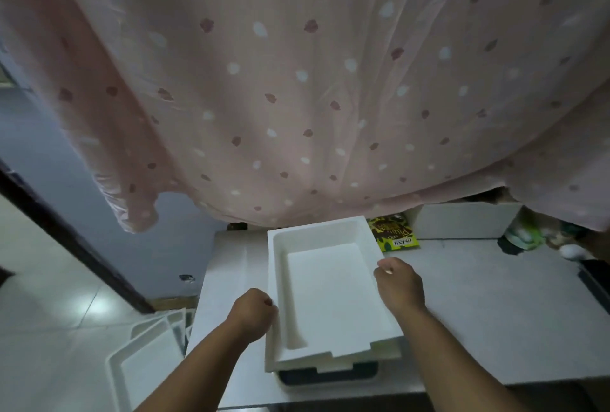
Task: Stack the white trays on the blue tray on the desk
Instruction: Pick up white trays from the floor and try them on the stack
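A white tray (325, 292) sits on top of a stack on the white desk (478, 312). The edge of another white tray (379, 350) shows just beneath it, and the dark blue tray (330, 375) peeks out at the bottom front. My left hand (254, 314) grips the top tray's left rim with curled fingers. My right hand (401, 282) grips its right rim the same way. Several more white trays (145, 368) lie on the floor to the left of the desk.
A pink dotted curtain (297, 81) hangs low over the back of the desk. A green and yellow packet (394, 233), a white box (462, 220) and small clutter (525, 238) stand at the back right. A dark object (594, 282) sits at the right edge.
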Demonstrator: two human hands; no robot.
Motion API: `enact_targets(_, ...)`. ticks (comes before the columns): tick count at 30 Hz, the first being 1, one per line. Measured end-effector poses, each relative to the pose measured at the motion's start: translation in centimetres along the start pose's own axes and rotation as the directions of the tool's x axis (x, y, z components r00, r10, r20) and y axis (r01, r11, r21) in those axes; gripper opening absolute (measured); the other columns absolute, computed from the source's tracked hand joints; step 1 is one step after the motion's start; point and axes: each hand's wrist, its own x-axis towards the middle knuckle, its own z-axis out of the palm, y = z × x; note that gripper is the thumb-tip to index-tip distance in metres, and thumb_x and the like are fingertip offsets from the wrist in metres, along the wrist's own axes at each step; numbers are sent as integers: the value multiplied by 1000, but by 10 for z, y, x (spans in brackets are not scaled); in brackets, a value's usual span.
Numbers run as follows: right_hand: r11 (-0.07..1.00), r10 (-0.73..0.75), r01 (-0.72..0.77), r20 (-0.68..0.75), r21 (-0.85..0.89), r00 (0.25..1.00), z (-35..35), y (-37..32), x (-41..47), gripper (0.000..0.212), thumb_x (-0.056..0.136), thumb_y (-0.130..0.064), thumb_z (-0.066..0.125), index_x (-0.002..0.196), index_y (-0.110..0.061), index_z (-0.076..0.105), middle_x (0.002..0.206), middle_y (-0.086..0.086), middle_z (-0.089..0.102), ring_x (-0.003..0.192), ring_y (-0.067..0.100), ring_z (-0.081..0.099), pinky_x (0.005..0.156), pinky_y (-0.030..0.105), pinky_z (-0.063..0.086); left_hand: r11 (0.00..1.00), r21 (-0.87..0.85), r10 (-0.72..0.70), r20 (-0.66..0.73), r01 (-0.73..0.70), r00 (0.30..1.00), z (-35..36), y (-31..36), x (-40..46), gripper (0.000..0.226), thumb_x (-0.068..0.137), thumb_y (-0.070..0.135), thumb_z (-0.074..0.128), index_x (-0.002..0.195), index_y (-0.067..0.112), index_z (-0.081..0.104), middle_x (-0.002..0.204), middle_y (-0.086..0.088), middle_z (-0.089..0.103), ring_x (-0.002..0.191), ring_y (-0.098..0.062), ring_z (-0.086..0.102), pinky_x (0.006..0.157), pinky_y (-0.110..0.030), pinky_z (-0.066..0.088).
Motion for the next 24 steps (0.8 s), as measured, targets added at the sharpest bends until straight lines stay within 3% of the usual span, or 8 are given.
enact_targets(4, 1000, -28, 27, 8, 13, 1000, 1, 1, 6, 32, 93, -21, 55, 123, -20, 65, 129, 1, 65, 106, 19, 59, 80, 26, 41, 1000, 10, -30, -10, 30, 1000, 2, 0, 3, 22, 81, 8, 49, 70, 6, 68, 64, -9, 60, 58, -24, 51, 56, -27, 41)
enact_targets(8, 999, -38, 38, 36, 7, 999, 8, 2, 6, 32, 93, -23, 55, 124, -21, 64, 131, -1, 64, 100, 16, 57, 80, 27, 45, 998, -24, -60, -38, 59, 997, -5, -1, 6, 22, 78, 2, 49, 68, 1, 68, 59, -9, 59, 55, -24, 51, 53, -25, 40)
enact_targets(12, 1000, -6, 7, 55, -12, 998, 15, 9, 4, 39, 93, -24, 55, 131, -22, 59, 137, -2, 59, 112, 20, 61, 87, 30, 51, 995, -68, -75, -20, 73, 997, -9, -3, 12, 24, 80, 1, 50, 65, 2, 69, 60, -10, 62, 55, -25, 54, 52, -25, 41)
enact_targets(15, 999, 9, -6, 74, -42, 997, 16, 15, 3, 42, 93, -24, 54, 135, -22, 56, 140, -2, 58, 111, 20, 62, 83, 30, 53, 997, 23, -71, -11, 71, 997, -4, -2, 15, 26, 85, 4, 50, 77, -2, 74, 70, -13, 70, 62, -26, 63, 55, -27, 49)
enact_targets(19, 996, 25, -17, 87, -90, 996, 19, 17, 3, 46, 91, -27, 53, 137, -23, 54, 139, -1, 58, 104, 21, 64, 74, 29, 53, 981, 172, -81, -43, 87, 996, 4, 0, 17, 23, 92, 13, 50, 74, 7, 64, 73, -5, 64, 69, -21, 62, 59, -24, 47)
enact_targets(24, 988, 58, -41, 106, -151, 993, 23, 24, -2, 54, 87, -32, 52, 141, -24, 52, 135, 1, 61, 108, 24, 64, 88, 39, 58, 957, 270, -88, -82, 107, 993, 11, -4, 16, 31, 93, 16, 47, 62, 14, 49, 66, 0, 53, 64, -17, 51, 49, -22, 34)
